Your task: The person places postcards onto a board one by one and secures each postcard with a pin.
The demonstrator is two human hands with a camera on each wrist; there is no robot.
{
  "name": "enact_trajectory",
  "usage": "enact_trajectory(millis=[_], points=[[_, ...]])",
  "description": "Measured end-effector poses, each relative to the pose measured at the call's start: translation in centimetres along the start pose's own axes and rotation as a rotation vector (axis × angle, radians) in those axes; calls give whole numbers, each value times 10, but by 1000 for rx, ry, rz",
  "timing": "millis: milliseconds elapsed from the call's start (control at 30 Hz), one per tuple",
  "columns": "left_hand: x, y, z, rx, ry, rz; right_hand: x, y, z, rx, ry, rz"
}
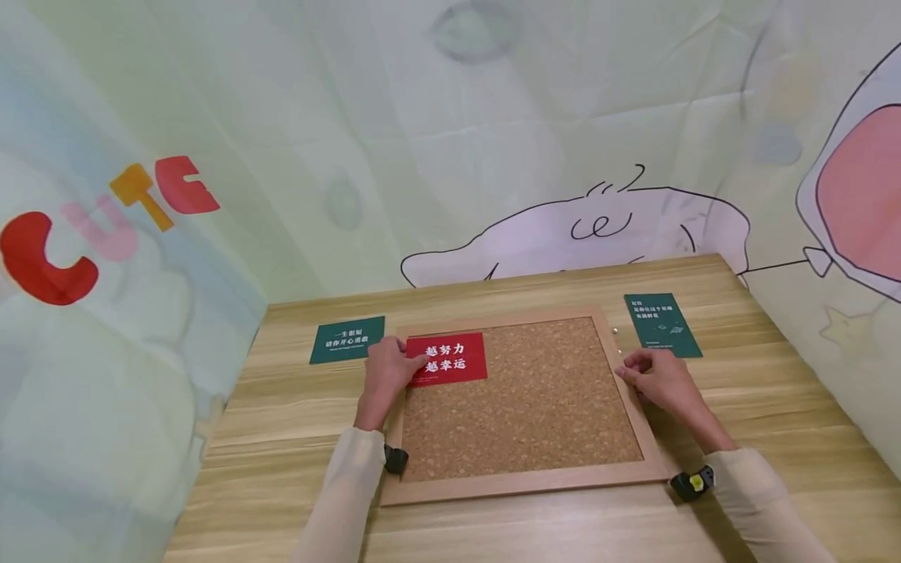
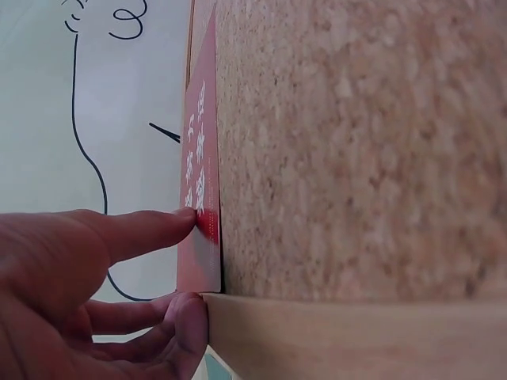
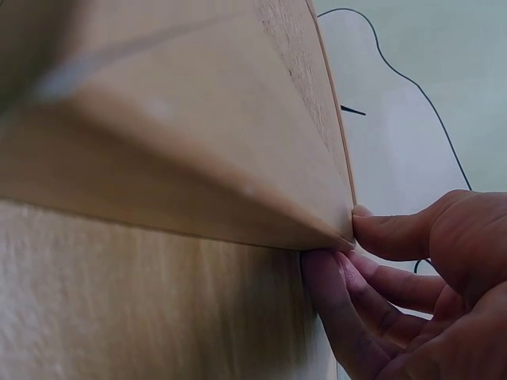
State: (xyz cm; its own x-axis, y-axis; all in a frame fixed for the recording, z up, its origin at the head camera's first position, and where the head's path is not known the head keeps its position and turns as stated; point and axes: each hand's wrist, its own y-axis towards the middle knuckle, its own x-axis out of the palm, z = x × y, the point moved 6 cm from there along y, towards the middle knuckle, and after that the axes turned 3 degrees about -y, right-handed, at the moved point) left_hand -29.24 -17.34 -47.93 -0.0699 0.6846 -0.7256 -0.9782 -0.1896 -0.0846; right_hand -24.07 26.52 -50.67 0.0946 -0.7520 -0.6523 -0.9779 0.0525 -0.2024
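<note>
A wood-framed cork board [image 1: 528, 414] lies on the table. On its upper left part is a red card [image 1: 457, 375] with white characters, overlapping the frame's left side. My left hand [image 1: 386, 367] holds the card's left end; in the left wrist view its thumb [image 2: 154, 231] presses on the card while the curled fingers [image 2: 190, 321] touch the frame's outer edge. At the board's right side, my right hand [image 1: 662, 383] pinches the frame, with the thumb [image 3: 392, 236] on the top edge and the curled fingers against the side.
One green card [image 1: 346, 338] lies left of the board, and another green card [image 1: 663, 328] lies beyond its upper right. Tiny shiny pieces [image 1: 615, 330], too small to identify, sit beside the frame's right edge. A printed cloth [image 1: 338, 125] rises behind the wooden table [image 1: 281, 438].
</note>
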Motion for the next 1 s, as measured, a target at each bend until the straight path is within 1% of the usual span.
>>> enact_trajectory(millis=[267, 600, 667, 800, 900, 1000], points=[[1, 5, 0, -11, 61, -30, -1, 1, 0, -11, -10, 10], [3, 3, 0, -24, 70, -33, 0, 1, 0, -4, -11, 8], [2, 3, 0, -20, 86, -36, 0, 1, 0, -3, -12, 8], [1, 6, -2, -13, 152, -30, 0, 1, 0, -5, -12, 7], [2, 7, -6, -29, 185, -38, 0, 1, 1, -6, -12, 6], [3, 7, -10, -58, 150, -66, 0, 1, 2, -7, -14, 6]])
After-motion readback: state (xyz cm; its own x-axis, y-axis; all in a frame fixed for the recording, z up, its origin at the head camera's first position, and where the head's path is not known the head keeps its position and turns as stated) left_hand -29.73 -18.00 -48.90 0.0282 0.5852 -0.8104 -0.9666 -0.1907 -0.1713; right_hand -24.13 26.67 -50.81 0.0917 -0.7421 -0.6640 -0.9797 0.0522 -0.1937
